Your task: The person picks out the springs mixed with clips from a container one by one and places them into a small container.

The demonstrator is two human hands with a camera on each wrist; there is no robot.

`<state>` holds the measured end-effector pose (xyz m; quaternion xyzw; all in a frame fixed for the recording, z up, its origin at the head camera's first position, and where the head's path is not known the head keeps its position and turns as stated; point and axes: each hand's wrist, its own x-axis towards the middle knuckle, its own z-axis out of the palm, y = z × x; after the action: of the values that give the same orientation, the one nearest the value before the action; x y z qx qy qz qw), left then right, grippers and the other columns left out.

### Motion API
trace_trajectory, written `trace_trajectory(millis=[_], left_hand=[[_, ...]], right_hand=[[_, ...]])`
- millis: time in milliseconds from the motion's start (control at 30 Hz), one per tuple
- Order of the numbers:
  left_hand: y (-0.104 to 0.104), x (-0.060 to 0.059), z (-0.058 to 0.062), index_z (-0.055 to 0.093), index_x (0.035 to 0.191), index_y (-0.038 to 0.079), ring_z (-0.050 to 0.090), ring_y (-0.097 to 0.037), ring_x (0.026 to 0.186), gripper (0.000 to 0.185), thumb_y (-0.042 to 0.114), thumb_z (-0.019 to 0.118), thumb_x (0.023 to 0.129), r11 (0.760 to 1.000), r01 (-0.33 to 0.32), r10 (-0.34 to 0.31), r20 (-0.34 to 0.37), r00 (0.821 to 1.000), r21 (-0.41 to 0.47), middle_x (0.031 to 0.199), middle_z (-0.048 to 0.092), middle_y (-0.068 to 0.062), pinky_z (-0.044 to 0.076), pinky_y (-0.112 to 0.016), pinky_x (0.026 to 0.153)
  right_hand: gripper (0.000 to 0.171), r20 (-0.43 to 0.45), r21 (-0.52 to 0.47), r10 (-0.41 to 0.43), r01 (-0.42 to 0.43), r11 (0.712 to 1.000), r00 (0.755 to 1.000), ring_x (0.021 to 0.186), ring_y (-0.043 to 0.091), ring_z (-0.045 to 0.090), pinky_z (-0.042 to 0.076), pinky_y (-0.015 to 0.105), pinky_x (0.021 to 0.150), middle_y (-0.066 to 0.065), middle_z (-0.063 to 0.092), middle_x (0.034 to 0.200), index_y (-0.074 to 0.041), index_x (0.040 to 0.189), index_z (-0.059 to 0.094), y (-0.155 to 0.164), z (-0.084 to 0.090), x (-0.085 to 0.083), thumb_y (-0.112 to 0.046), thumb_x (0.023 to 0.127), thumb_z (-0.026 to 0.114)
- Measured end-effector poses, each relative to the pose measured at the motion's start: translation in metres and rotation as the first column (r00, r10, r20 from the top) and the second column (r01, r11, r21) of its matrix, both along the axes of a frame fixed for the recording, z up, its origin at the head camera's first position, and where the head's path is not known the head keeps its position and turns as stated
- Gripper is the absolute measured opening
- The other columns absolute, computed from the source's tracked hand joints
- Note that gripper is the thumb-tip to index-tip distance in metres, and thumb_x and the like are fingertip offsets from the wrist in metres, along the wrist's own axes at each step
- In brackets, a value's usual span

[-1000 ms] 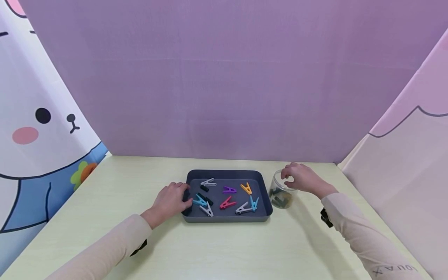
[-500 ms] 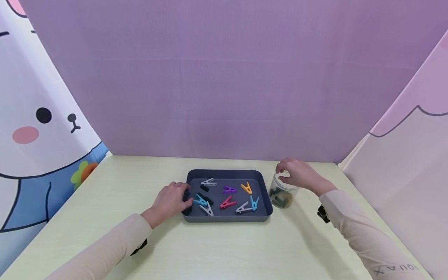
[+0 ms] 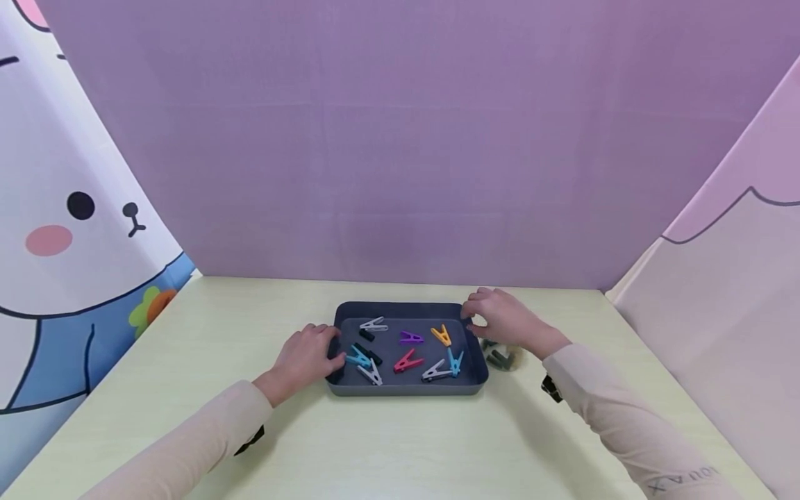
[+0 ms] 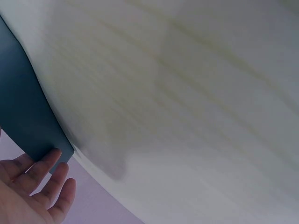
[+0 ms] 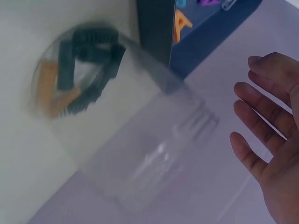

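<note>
My left hand [image 3: 305,360] holds the left rim of a dark grey tray [image 3: 406,391], its thumb and index finger at the rim. In the left wrist view its fingertips touch the tray's outer wall near a corner. Over the tray's right rim hovers my right hand [image 3: 505,321], fingers loosely bent, nothing between them. The tray carries loose clips: a yellow clip [image 3: 441,335], a purple clip [image 3: 410,338], a red clip [image 3: 407,362], plus several blue, white and black ones. Behind the right hand a clear jar [image 3: 502,367] is partly hidden.
Dark green and orange pieces, blurred in the right wrist view, lie at the bottom of the clear jar, close beside the tray's right wall. A purple backdrop [image 3: 400,139] rises behind the pale table [image 3: 400,444], with printed cloth at both sides.
My right hand has moved left, from above the jar's mouth to the tray's right rim. The left hand and the tray stay where they were.
</note>
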<state>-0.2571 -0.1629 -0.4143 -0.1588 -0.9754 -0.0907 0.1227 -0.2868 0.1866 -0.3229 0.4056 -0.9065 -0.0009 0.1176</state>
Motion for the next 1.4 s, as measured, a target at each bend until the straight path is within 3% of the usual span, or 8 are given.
trace_trajectory(millis=[300,600,900,1400], left_hand=[[0.0,0.0,-0.001,0.062,0.106,0.009,0.058,-0.025,0.088,0.042,0.039,0.065,0.077,1.0,-0.006,0.006,0.021,1.0,-0.006,0.103,0.065,-0.009,0.051,-0.039,0.074],[0.0,-0.001,-0.002,0.062,0.107,0.009,0.058,-0.025,0.089,0.042,0.039,0.065,0.077,1.0,-0.006,0.006,0.022,1.0,-0.001,0.104,0.065,-0.009,0.05,-0.039,0.074],[0.0,-0.001,-0.002,0.062,0.106,0.009,0.058,-0.025,0.088,0.042,0.038,0.066,0.077,1.0,-0.003,0.003,0.011,1.0,0.009,0.102,0.065,-0.009,0.05,-0.04,0.073],[-0.001,-0.001,-0.002,0.062,0.106,0.009,0.059,-0.025,0.089,0.042,0.039,0.066,0.077,1.0,-0.007,0.007,0.009,1.0,0.009,0.103,0.065,-0.008,0.05,-0.04,0.075]], right_hand=[[0.018,0.059,0.034,0.033,-0.035,0.999,0.998,0.084,0.015,0.056,0.049,0.036,0.073,-0.002,0.065,0.089,-0.014,0.093,0.067,-0.025,-0.015,0.003,-0.015,0.076,0.07],[0.02,0.056,0.079,0.07,-0.075,0.994,0.996,0.082,0.015,0.055,0.048,0.037,0.077,-0.002,0.064,0.088,-0.014,0.094,0.067,-0.054,-0.027,0.005,-0.022,0.076,0.071],[0.026,0.041,0.144,0.08,-0.085,0.986,0.996,0.092,0.013,0.055,0.048,0.04,0.085,-0.005,0.066,0.101,-0.017,0.102,0.066,-0.078,-0.039,0.003,-0.031,0.079,0.068],[0.028,0.091,0.226,0.055,-0.075,0.971,0.994,0.089,0.013,0.053,0.047,0.033,0.078,-0.006,0.065,0.101,-0.018,0.103,0.066,-0.118,-0.04,-0.004,-0.035,0.081,0.066]])
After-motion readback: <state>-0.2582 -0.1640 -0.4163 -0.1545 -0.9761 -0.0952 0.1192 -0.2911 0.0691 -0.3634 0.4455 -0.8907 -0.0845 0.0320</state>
